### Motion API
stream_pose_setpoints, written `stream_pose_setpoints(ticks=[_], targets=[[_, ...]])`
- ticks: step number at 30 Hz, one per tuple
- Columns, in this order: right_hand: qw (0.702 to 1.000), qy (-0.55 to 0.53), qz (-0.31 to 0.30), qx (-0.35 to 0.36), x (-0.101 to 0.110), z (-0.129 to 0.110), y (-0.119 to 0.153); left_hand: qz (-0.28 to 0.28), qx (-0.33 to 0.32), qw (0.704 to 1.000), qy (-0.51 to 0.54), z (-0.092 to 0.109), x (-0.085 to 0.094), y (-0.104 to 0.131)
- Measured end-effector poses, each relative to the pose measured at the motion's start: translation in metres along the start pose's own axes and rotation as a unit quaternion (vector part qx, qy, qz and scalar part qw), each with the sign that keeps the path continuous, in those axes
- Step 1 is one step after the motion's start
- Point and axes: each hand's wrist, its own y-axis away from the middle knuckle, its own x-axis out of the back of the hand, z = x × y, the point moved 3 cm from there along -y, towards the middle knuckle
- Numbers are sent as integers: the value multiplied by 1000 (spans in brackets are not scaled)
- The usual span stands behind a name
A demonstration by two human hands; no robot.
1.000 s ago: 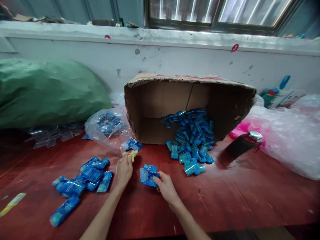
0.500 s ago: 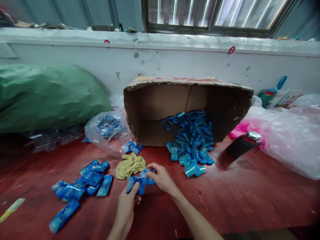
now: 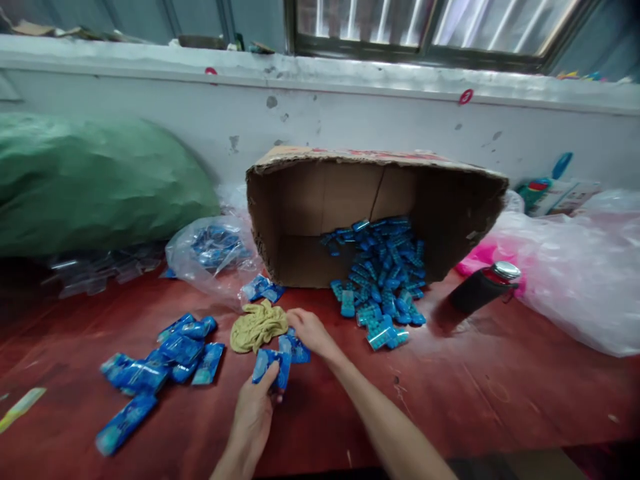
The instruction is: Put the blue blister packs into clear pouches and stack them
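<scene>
My left hand (image 3: 261, 393) is closed on a flat blue plastic packet (image 3: 273, 365), the thumb lying across its front. My right hand (image 3: 309, 331) reaches over to a crumpled yellow-green cloth (image 3: 257, 325); its fingers are bent together at the cloth's right edge, with the tips partly hidden. Just below that hand, another flat blue packet (image 3: 296, 347) lies on the table. Left of the cloth is a pile of filled blue packets (image 3: 175, 350), with one (image 3: 125, 421) lying nearer to me.
A cardboard box (image 3: 300, 260) lies on its side, small blue containers (image 3: 385, 273) spilling from it onto the red table (image 3: 450, 400). A dark bottle (image 3: 480, 290) stands to its right. Clear bags (image 3: 575, 267), a bag of blue packets (image 3: 210, 257) and a green sack (image 3: 100, 180) flank the box.
My right hand has moved away from the packet in my left hand, up to the cloth, which looks slightly bunched. My left hand stays with its packet. The view has shifted slightly.
</scene>
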Motion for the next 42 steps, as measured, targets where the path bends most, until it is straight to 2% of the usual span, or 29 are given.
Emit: stream_pose_setpoints(ticks=[2,4,6,8,12,20,25,30,34,37,42], targets=[[998,-52,-34,-1,2,5,24,4,-15,1000,0,0,-3,0],[991,-130,-42,-14,-2,10,44,10,-34,999,-14,-2,-6,-1],[971,-234,-12,-48,-11,15,56,20,-54,998,-39,-4,-9,-1],[958,-276,27,-70,-18,19,59,31,-72,995,-64,-6,-11,-1],[956,-270,87,-75,-21,23,58,27,-81,994,-70,-6,-18,-3],[965,-190,175,-48,-17,32,71,-5,11,1000,-17,-20,-33,-3],[959,-202,193,-55,-6,32,76,-45,44,997,-48,-14,-37,1],[944,-269,187,-49,-4,36,76,-30,11,995,-92,-8,-36,-2],[931,-274,233,-59,-4,43,74,-22,10,999,-45,-14,-51,-1],[932,-256,254,-47,4,46,74,-48,31,998,-26,-15,-64,3],[938,-252,237,-23,22,45,79,-132,79,986,-59,-17,-73,9]])
